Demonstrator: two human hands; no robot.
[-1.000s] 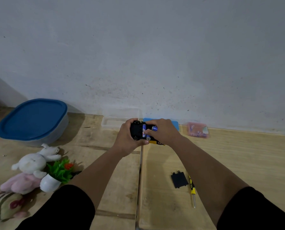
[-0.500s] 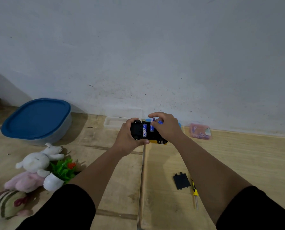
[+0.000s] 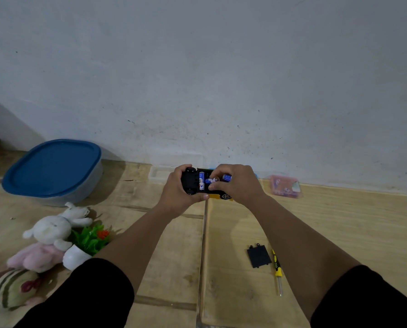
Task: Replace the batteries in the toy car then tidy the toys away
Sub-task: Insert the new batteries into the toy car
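Near far edge of wooden floor [image 3: 339, 233], by wall: toy car [image 3: 193, 183] upside down, gripped by left hand [image 3: 178, 195], fingers curled round end. Right hand [image 3: 238, 183] pinching battery [image 3: 212, 180] over open compartment; another battery [image 3: 201, 181] seated. Battery cover [image 3: 258, 255] and screwdriver [image 3: 277, 268] nearer right. Plush toys [image 3: 48, 233] at left edge; lidded container [image 3: 53, 169] beyond.

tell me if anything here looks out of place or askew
One thing: the potted plant lies tipped on its side against the soft toys. The battery cover is off the toy car and lies beside the screwdriver, which fits the job. The right hand pinches a battery lying crosswise, not seated.
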